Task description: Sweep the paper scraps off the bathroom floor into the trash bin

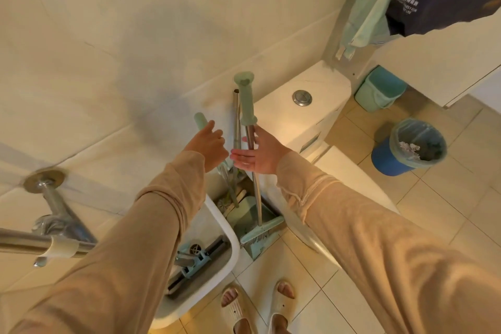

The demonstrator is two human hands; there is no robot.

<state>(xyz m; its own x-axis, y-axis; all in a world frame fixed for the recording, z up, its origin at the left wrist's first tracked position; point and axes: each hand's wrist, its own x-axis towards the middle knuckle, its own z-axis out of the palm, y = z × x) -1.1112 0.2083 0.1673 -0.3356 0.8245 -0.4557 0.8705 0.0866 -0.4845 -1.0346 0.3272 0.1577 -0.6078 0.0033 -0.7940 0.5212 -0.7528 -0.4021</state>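
Observation:
A broom with a mint-green grip (245, 97) and a metal shaft stands between the white mop sink and the toilet, its head (260, 233) resting on a green dustpan (244, 214). My right hand (254, 156) is open beside the shaft, fingers spread, palm touching or nearly touching it. My left hand (210, 144) is curled around a shorter green handle (200, 119) just left of the broom. The blue trash bin (390, 160) with a green liner stands on the floor at the right and holds crumpled paper. No scraps show on the visible floor tiles.
The white toilet (303, 114) is right of the broom. The mop sink (217, 225) at the lower left holds a squeegee mop. A small green bin (379, 89) sits in the far corner. A steel rail (40, 244) juts out at left. My slippered feet (260, 306) are below.

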